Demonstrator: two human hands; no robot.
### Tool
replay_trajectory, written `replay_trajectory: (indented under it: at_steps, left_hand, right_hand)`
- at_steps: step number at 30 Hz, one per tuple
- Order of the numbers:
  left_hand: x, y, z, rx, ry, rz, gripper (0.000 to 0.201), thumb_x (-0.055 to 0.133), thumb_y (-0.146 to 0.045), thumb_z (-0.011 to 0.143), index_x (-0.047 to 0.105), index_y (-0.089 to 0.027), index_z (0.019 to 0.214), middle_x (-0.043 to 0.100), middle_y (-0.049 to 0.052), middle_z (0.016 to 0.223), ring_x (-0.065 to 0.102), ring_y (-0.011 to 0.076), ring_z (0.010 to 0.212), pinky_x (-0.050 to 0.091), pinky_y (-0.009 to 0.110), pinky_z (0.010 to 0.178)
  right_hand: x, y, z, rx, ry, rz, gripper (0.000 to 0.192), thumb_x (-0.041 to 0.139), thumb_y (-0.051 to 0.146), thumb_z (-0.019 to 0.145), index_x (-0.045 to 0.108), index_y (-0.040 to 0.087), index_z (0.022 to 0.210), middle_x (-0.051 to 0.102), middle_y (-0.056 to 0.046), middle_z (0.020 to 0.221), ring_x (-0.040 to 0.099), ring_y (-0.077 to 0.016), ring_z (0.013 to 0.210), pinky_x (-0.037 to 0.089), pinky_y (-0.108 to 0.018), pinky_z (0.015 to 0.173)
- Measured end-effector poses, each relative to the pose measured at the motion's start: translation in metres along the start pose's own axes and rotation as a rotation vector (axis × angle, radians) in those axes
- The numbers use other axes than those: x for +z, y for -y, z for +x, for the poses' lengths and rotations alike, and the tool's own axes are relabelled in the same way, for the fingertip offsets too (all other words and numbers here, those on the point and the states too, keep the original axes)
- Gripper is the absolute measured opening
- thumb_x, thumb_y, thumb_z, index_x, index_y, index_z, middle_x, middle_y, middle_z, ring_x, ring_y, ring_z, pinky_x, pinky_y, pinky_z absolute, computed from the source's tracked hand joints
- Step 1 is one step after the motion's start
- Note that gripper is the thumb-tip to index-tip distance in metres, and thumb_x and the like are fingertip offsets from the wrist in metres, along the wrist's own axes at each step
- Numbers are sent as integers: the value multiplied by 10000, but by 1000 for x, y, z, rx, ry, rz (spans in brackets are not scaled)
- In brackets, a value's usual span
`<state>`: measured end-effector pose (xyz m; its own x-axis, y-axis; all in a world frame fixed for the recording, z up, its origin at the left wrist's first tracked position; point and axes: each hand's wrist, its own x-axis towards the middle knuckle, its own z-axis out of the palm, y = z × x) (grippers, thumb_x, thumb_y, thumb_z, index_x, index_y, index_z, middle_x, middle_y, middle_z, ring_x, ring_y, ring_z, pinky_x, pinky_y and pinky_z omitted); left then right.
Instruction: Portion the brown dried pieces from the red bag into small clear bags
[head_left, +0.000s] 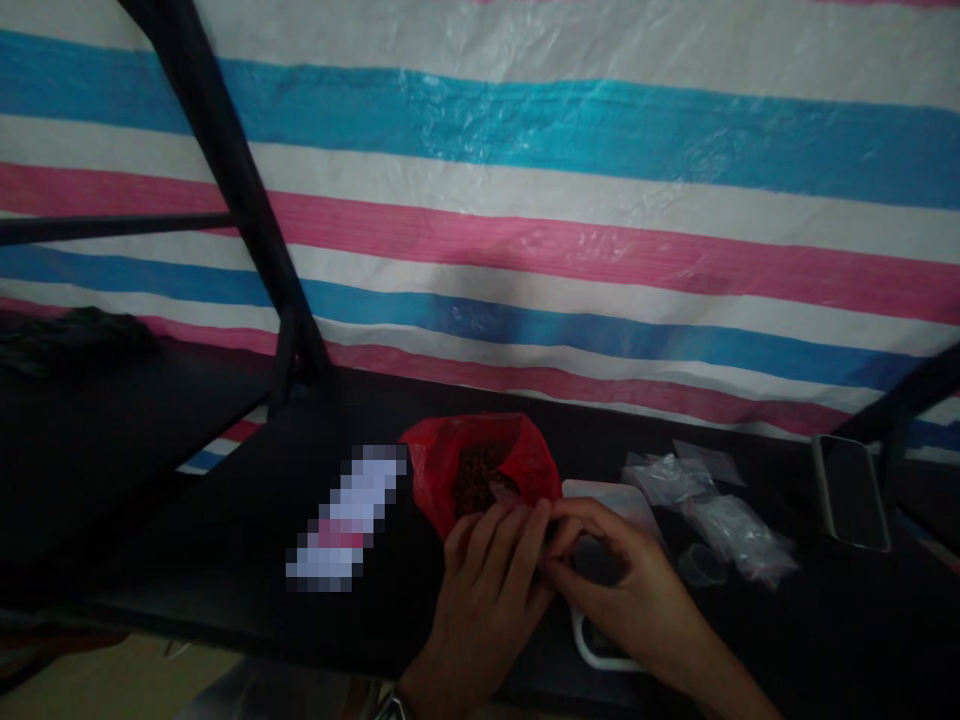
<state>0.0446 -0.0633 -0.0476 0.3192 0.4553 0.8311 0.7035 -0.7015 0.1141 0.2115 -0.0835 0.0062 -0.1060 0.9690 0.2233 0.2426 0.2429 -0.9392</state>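
Observation:
My left hand (487, 590), with a watch on its wrist, is closed at the front edge of an open red plastic bag (431, 470). Dark brown loose bits (480, 475) fill the bag's inside. A scrap of clear plastic (504, 492) shows just above the left fingertips. Against those fingers, my right hand (630, 590) pinches with thumb and forefinger. What the two hands hold between them is hidden by the fingers. Partly under the right hand lies a white-rimmed flat device (607, 660), perhaps a small scale.
Clear plastic bags (739, 535) and a small clear cup (701, 566) lie right of my hands, with a phone (851, 492) farther right. A blurred-out pale sheet (349, 520) lies left on the black table (225, 540). Behind stand a black frame post (217, 150) and striped sheeting (562, 240).

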Motion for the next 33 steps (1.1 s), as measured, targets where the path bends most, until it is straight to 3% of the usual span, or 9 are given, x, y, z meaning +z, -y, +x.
replay_trajectory:
  at_steps: [6, 11, 16, 19, 25, 29, 33]
  left_hand:
    - [-2, 13, 4, -37, 40, -103, 367, 586, -228, 1027, 568, -165, 1388, 791, 83, 1143, 651, 243, 1097, 418, 372, 1040]
    - [2, 22, 0, -147, 142, -267, 492, 643, -132, 943, 541, -212, 1417, 686, 96, 1215, 611, 244, 1140, 535, 344, 958]
    - [2, 15, -2, -119, 167, -272, 540, 600, -95, 952, 476, -205, 1466, 669, 105, 1239, 590, 247, 1168, 514, 368, 1015]
    - [0, 7, -1, -103, 193, -277, 573, 685, -174, 945, 454, -201, 1469, 692, 99, 1248, 576, 269, 1182, 452, 427, 1074]
    - [-3, 7, -1, -324, 264, -413, 785, 851, -254, 838, 438, -271, 1506, 689, 80, 1229, 588, 282, 1100, 508, 397, 926]
    - [-6, 8, 3, -309, 374, -541, 612, 798, -303, 908, 513, -253, 1447, 705, 88, 1230, 602, 279, 1101, 497, 409, 935]
    - [-6, 9, 5, -201, 445, -578, 572, 765, -244, 937, 492, -252, 1439, 703, 73, 1236, 604, 267, 1137, 457, 420, 993]
  right_hand:
    - [5, 1, 4, 56, -68, 158, 323, 848, 187, 781, 753, 265, 1079, 689, 46, 746, 674, -142, 738, 550, -243, 741]
    - [1, -3, 11, 130, -44, 376, 389, 879, 330, 809, 724, 268, 1162, 633, 58, 735, 596, -115, 643, 481, -224, 623]
    - [5, -2, 12, 33, -209, 95, 254, 782, 219, 835, 725, 246, 1081, 607, 58, 699, 587, -126, 666, 492, -231, 667]
    - [10, 0, 9, -32, -197, 38, 262, 713, 152, 836, 717, 249, 1080, 618, 62, 712, 610, -123, 678, 515, -228, 692]
    - [12, 8, 3, -147, -200, -6, 205, 659, 116, 851, 693, 260, 993, 604, 66, 730, 592, -107, 669, 505, -200, 669]
    - [12, 11, -5, -189, -250, -47, 251, 588, 42, 761, 640, 256, 883, 542, 72, 718, 527, -103, 647, 459, -186, 619]
    - [10, 10, -9, -143, -193, -42, 188, 546, 62, 760, 545, 248, 792, 491, 67, 705, 471, -108, 613, 417, -193, 547]
